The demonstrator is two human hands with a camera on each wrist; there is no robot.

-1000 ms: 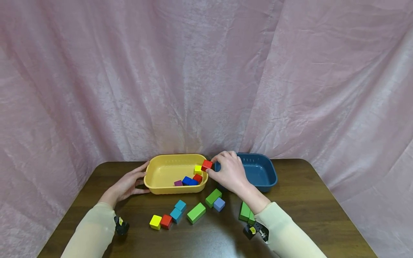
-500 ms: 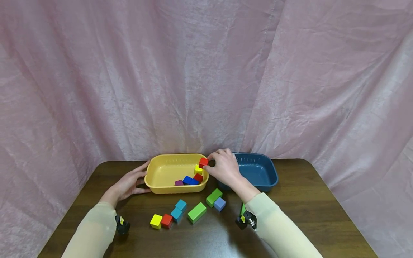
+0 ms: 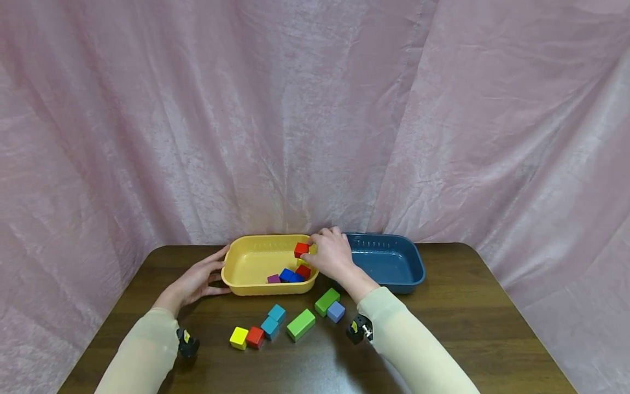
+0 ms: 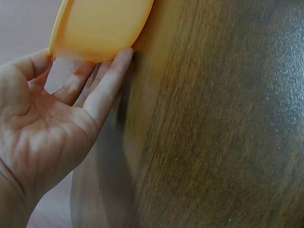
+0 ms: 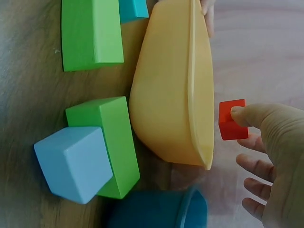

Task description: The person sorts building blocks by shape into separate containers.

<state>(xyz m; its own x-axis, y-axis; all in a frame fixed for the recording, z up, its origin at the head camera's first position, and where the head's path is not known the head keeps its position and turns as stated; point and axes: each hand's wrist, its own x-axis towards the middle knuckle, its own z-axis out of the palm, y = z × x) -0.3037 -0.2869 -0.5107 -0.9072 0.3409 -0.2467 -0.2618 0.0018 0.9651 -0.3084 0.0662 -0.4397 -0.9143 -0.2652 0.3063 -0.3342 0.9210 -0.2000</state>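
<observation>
In the head view my right hand pinches a red cube between thumb and fingers above the right end of the yellow tub. The right wrist view shows this red cube at the thumb tip, apart from the tub, with the other fingers spread. Inside the tub sit a yellow cube partly hidden by the hand, another red cube, blue blocks and a purple block. My left hand touches the tub's left end with extended fingers.
A blue tub stands right of the yellow one. In front lie a yellow cube, a red cube, teal cubes, green blocks and a light blue cube. A pink curtain hangs behind the table.
My right hand has moved left with the red cube, from the yellow tub's right rim to over its inside. The left hand stays at the tub's left end.
</observation>
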